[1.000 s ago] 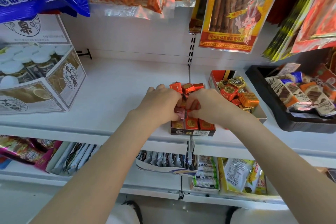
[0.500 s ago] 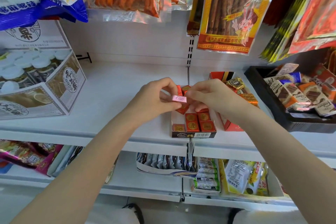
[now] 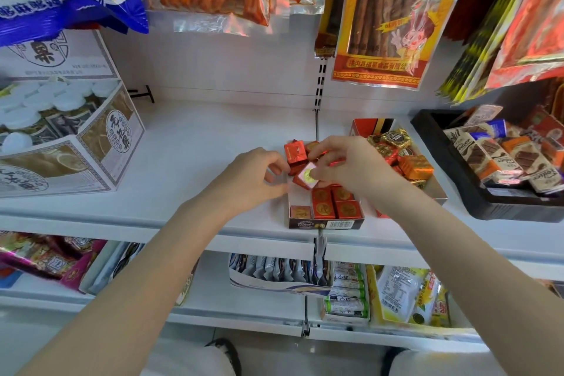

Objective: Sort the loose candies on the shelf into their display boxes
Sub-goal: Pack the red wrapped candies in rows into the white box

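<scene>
A small display box (image 3: 326, 224) stands at the shelf's front edge, with rows of red square candies (image 3: 323, 207) in its front part. More red candies (image 3: 295, 152) are piled loosely at its back. My right hand (image 3: 351, 168) pinches a tilted red candy with a shiny gold circle (image 3: 308, 175) above the middle of the box. My left hand (image 3: 253, 177) is at the box's left side, and its curled fingertips meet that candy's left edge. Right of it, a second red box (image 3: 439, 196) holds gold and orange candies (image 3: 416, 166).
A black tray (image 3: 488, 207) of wrapped chocolate bars fills the shelf's right end. A large carton of white-lidded jars (image 3: 91, 143) stands at the left. Snack bags (image 3: 381, 18) hang overhead. The white shelf (image 3: 198, 143) lies between carton and boxes. A lower shelf holds more packets.
Both hands lifted from the box with a small pink candy between them. They have now dropped back over the box, and a red gold-circled candy is in the right hand's fingers.
</scene>
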A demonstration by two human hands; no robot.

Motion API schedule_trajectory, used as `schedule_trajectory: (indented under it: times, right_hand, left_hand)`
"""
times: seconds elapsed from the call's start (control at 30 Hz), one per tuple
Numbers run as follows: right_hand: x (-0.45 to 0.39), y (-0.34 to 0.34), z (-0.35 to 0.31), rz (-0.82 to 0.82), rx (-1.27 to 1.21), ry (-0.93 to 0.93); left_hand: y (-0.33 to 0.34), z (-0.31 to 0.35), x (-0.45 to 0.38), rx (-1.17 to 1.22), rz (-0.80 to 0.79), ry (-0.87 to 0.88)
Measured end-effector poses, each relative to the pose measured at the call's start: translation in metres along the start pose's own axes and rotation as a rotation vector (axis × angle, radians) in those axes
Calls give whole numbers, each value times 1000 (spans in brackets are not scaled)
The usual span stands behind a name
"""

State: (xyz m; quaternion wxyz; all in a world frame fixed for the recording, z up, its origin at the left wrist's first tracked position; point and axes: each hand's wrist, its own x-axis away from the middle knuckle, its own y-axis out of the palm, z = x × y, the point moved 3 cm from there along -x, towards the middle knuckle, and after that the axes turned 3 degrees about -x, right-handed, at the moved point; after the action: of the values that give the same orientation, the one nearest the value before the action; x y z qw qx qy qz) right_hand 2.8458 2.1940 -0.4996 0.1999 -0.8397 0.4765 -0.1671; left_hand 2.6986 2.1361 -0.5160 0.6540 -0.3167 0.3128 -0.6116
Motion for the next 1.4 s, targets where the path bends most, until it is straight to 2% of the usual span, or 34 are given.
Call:
schedule_trajectory:
  times: [0.17,0.37,0.53,0.63,0.7,0.77,0.97,1.23,1.4]
  right_hand:
    - [-4,18,0,-25,237,-126]
    - [-5,22,2,-111,376,-165]
    - [-8,26,2,-77,500,-274]
    - [-8,18,-2,-17,474,-274]
    - [-10,2,-3,79,433,-244]
    - [-13,-9,0,129,476,-220]
    - [-15,0,6,70,620,-196]
    - [-21,6,6,72,809,-306]
    - [-18,4,8,19,825,-382]
  left_hand:
    - [2,-1,0,46,-42,-37]
    - [0,0,1,-12,-63,-24]
    - [0,2,2,-39,-71,-19]
    - [0,2,3,-34,-75,-24]
    - [0,3,4,-38,-89,-12]
    - [2,6,5,-55,-99,13]
    - [16,13,6,-234,-133,50]
    - [17,10,4,-242,-105,39]
    - [18,9,3,-286,-107,52]
